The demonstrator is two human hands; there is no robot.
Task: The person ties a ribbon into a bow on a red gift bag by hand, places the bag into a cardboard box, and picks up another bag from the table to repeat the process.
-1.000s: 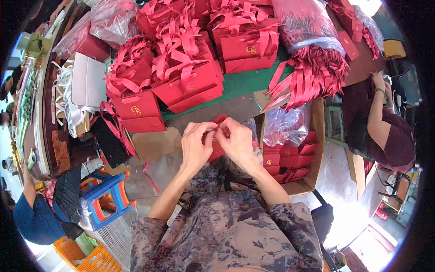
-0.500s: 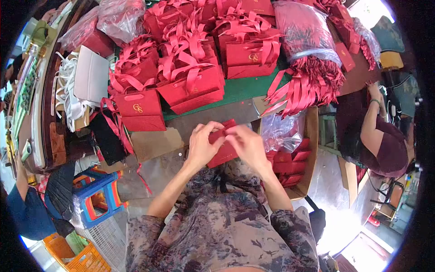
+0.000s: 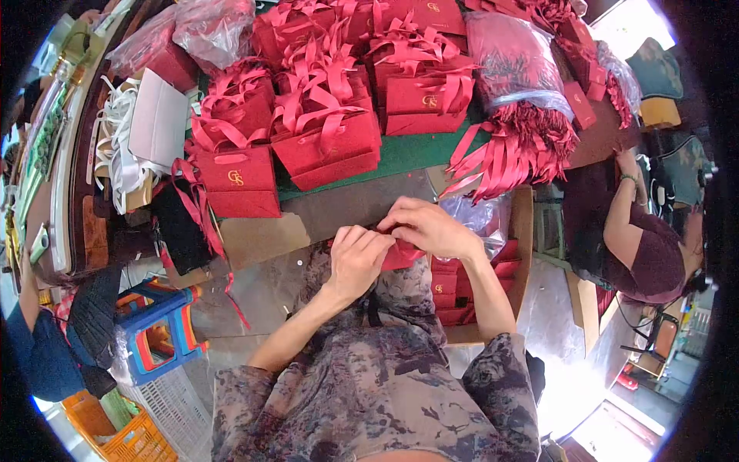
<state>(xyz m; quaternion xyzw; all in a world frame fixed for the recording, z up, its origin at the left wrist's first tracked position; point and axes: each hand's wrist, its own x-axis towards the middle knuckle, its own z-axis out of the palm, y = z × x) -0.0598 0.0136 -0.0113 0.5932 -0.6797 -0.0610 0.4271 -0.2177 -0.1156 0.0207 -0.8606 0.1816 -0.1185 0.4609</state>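
Observation:
Over my lap, a small red paper bag (image 3: 402,257) is held between both hands, mostly covered by them. My left hand (image 3: 356,258) has its fingers curled over the bag's left upper edge. From the right, my right hand (image 3: 426,229) pinches the top of the bag, its fingertips close to those of the left. What exactly lies between the fingertips is hidden. On the table just ahead, finished-looking red gift bags (image 3: 327,150) with ribbon handles and gold lettering stand in rows.
A plastic-wrapped bundle of red ribbons (image 3: 516,69) lies at the table's right. By my right knee, a cardboard box (image 3: 523,254) holds red bags and clear plastic. White bags (image 3: 154,119), blue stools (image 3: 158,331) and an orange crate (image 3: 135,439) are at left. A co-worker (image 3: 650,239) sits at right.
The red bag has turned and tipped, so less of it shows. My right hand has moved up and right, my left slightly right and down; the fingertips are now closer together.

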